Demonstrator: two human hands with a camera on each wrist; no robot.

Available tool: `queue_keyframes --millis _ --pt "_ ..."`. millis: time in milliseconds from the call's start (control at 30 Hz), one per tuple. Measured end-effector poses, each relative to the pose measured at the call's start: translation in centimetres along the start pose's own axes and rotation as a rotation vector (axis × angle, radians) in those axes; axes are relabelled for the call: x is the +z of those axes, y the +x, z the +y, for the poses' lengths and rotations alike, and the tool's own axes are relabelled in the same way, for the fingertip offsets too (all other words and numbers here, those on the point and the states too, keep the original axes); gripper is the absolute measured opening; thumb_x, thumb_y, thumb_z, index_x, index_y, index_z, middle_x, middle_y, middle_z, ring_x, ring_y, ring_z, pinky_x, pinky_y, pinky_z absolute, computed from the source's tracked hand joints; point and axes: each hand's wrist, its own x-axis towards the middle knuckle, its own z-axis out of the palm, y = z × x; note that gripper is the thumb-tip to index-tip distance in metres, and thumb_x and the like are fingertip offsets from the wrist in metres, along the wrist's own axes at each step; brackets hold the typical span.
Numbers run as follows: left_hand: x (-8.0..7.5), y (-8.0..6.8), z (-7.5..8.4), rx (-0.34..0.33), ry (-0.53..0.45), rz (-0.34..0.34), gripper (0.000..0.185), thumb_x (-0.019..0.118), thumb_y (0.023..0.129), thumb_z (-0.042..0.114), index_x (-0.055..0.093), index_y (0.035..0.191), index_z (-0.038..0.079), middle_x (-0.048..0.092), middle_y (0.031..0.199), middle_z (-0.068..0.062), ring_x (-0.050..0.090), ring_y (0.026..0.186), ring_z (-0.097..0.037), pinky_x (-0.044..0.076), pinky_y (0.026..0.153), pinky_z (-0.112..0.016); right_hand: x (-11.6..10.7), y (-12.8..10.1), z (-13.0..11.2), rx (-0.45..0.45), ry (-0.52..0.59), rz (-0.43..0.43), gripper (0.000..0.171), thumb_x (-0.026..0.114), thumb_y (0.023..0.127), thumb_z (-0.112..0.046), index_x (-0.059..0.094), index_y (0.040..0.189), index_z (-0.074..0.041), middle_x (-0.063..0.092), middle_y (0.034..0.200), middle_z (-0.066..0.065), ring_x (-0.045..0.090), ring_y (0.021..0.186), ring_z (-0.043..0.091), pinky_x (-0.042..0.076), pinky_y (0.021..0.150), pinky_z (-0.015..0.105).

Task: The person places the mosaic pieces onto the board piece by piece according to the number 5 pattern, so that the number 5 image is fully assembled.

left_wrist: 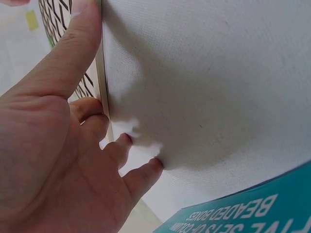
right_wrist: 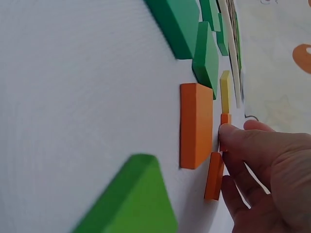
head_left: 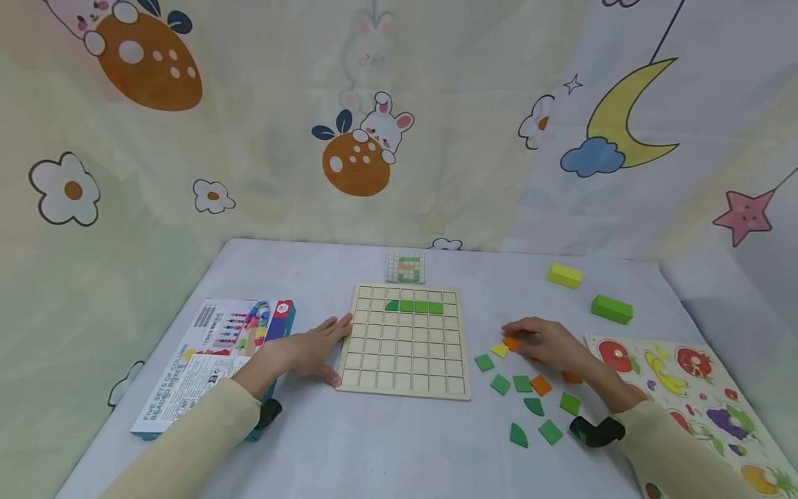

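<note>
A wooden grid board (head_left: 405,360) lies in the middle of the table, with a short row of green tiles (head_left: 414,306) in its second line. My left hand (head_left: 330,346) rests flat against the board's left edge (left_wrist: 103,82), fingers straight, thumb at the near corner. My right hand (head_left: 530,339) reaches into the loose tiles to the right of the board. Its thumb and fingertips pinch a small orange tile (head_left: 511,342) (right_wrist: 225,120) that lies on the table beside a yellow tile (head_left: 499,350) (right_wrist: 225,92).
Green tiles (head_left: 522,383) and orange tiles (head_left: 540,384) are scattered near the right hand. A pattern card (head_left: 406,267) lies behind the board. A yellow block (head_left: 564,275) and a green block (head_left: 612,309) sit far right. There is a fruit puzzle (head_left: 692,388) at the right and a toy box (head_left: 212,353) at the left.
</note>
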Motion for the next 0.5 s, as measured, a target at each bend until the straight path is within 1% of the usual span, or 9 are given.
queue_keyframes --millis 167,267,333,400,500 --pt "0.1 0.1 -0.2 0.005 -0.001 0.003 0.102 0.078 0.079 0.037 0.015 0.156 0.012 0.0 0.166 -0.003 0.002 0.152 -0.03 0.026 0.116 -0.056 0.1 0.2 -0.1 0.035 0.003 0.029 0.042 0.069 0.088 -0.01 0.06 0.129 -0.009 0.066 0.122 0.01 0.06 0.113 0.029 0.05 0.097 0.049" --pt "0.2 0.1 -0.3 0.01 -0.004 0.007 0.103 0.078 0.079 0.037 0.015 0.156 0.013 0.0 0.166 -0.002 0.002 0.152 -0.029 0.027 0.116 -0.056 0.0 0.5 -0.5 0.096 0.053 0.042 0.044 0.068 0.09 -0.016 0.058 0.133 -0.013 0.066 0.123 0.008 0.058 0.114 0.029 0.052 0.095 0.046" --pt "0.2 0.1 -0.4 0.011 -0.005 0.008 0.103 0.078 0.079 0.037 0.015 0.156 0.013 -0.001 0.166 -0.002 0.002 0.152 -0.029 0.027 0.115 -0.057 0.0 0.9 -0.9 0.122 0.086 0.055 0.045 0.068 0.091 -0.02 0.057 0.135 -0.014 0.066 0.122 0.005 0.057 0.115 0.028 0.051 0.096 0.046" --pt "0.2 0.1 -0.4 0.012 -0.005 0.009 0.104 0.078 0.078 0.037 0.015 0.157 0.014 0.0 0.166 -0.002 0.003 0.152 -0.029 0.027 0.115 -0.057 0.1 1.4 -1.6 0.12 0.115 0.071 0.047 0.068 0.091 -0.022 0.056 0.135 -0.015 0.066 0.121 0.005 0.056 0.114 0.028 0.05 0.097 0.046" --pt "0.2 0.1 -0.4 0.012 -0.001 0.01 0.104 0.079 0.078 0.037 0.015 0.156 0.013 0.0 0.166 -0.002 0.003 0.152 -0.029 0.028 0.115 -0.056 0.6 2.8 -3.2 0.076 0.141 0.1 0.047 0.069 0.09 -0.019 0.056 0.135 -0.012 0.068 0.12 0.006 0.057 0.113 0.026 0.047 0.1 0.048"
